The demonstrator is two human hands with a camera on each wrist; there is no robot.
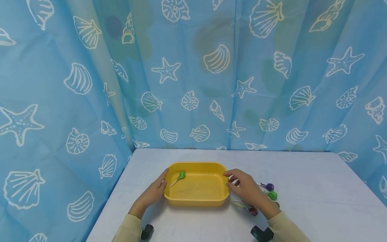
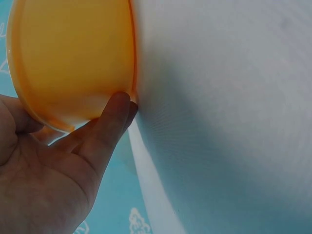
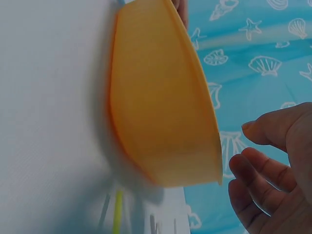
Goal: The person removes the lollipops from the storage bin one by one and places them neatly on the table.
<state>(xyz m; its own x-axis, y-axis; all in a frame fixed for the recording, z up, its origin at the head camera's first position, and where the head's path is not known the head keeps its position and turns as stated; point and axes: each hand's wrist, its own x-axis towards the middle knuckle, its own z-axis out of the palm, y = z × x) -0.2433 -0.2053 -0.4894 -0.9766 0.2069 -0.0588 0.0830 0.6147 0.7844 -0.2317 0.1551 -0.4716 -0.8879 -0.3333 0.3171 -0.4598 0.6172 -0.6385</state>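
Observation:
A yellow rectangular tray [image 1: 196,202] sits in the middle of the white table. Inside it, at the left, lies a lollipop with a green wrapper [image 1: 181,174] and a white stick. My left hand [image 1: 152,194] grips the tray's left end, its digits at the rim and low on the outer wall. Near the right end hovers my right hand [image 1: 246,187], its fingers loosely bent and nothing in them; the right wrist view shows a gap to the rim. Beside and partly beneath it lie purple [image 1: 269,187], green [image 1: 272,195] and dark red [image 1: 253,211] lollipops, some sticks hidden.
A blue curtain [image 1: 193,84] with white shells and starfish hangs behind and to the left of the table [image 1: 317,188]. Dark devices [image 1: 262,234] are at both wrists. Lollipop sticks, one yellow-green [image 3: 117,209], show below the tray in the right wrist view.

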